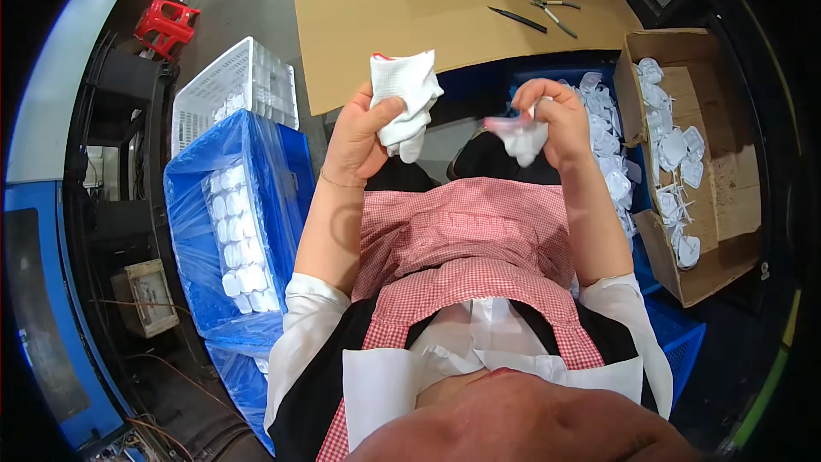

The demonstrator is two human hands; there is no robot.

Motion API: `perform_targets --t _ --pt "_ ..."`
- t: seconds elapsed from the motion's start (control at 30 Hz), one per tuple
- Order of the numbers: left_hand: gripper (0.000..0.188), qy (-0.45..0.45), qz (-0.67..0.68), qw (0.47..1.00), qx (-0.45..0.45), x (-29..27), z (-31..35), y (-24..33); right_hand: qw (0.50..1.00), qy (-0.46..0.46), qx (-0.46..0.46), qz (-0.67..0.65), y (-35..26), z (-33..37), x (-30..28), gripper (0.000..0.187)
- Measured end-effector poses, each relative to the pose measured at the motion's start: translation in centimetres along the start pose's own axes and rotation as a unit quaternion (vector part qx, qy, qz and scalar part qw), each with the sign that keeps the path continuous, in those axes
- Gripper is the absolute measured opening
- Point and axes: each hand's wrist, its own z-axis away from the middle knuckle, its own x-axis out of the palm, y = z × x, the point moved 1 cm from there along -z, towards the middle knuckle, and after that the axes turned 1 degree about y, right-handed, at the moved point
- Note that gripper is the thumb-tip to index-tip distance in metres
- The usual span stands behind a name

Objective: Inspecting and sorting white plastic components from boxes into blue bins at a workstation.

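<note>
Cardboard [410,13] lies beyond 2 hands: the left hand [359,130] grips a white glove [409,92] at its right, long axis pointing forward; the right hand [564,124] pinches blurred white cloth [525,142] at its left.

The bench [410,0] has a smooth, matt top that looks like brown cardboard. Pliers [542,5] of metal lie on it. Before its near edge, a white glove [406,90] shows matt, ribbed knitted cloth; a second glove [523,141] is blurred. Left of the bench, glossy, wrinkled plastic film [192,231] drapes a blue plastic bin [297,175]. To its right, a carton [731,197] is matt cardboard.
</note>
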Motion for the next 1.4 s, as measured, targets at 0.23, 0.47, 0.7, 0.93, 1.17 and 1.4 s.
perform_targets --t 0.23,0.47,0.7,0.93,1.17,1.4 --pt "0.038 0.005 0.014 0.998 -0.057 1.4 -0.3 -3.9 0.984 -0.115 0.0 0.137 2.4 2.1 5.4 0.03" --pt "0.037 0.045 0.136 0.989 -0.047 0.2 1.5 -3.5 0.993 -0.089 -0.017 0.069 1.5 3.5 3.4 0.014" --pt "0.048 -0.105 0.065 0.979 -0.162 0.4 1.6 -2.5 0.98 -0.172 0.092 0.044 0.0 3.5 2.6 0.017" --pt "0.027 -0.055 0.038 0.991 -0.118 -0.2 2.5 -3.4 0.985 -0.013 -0.006 0.17 1.4 2.5 3.2 0.016" --pt "0.033 -0.044 -0.16 0.985 0.048 1.0 3.6 -4.0 0.925 -0.047 -0.191 0.325 1.5 6.1 5.7 0.044" --pt "0.02 -0.031 -0.241 0.966 0.092 2.1 4.6 -3.7 0.959 -0.019 -0.078 0.271 3.1 6.2 5.3 0.023"
